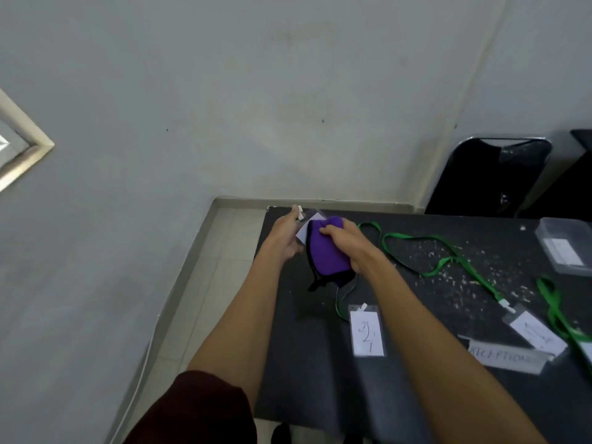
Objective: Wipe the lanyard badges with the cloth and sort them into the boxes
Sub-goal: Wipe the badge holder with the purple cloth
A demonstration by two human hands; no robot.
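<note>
Over the far left corner of the surface (416, 395), the left grip (285, 233) holds the lanyard badge (312, 219), long axis slanting away. The right grip (344, 241), curled round the purple cloth (326, 251), presses it onto the badge's face from the right.

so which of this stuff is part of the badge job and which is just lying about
Part of the job:
purple cloth, gripped by the right hand
held badge, in the left hand
near badge and right badge, on the table
green lanyards
clear box

Just lying about:
black chair
crumbs
</note>
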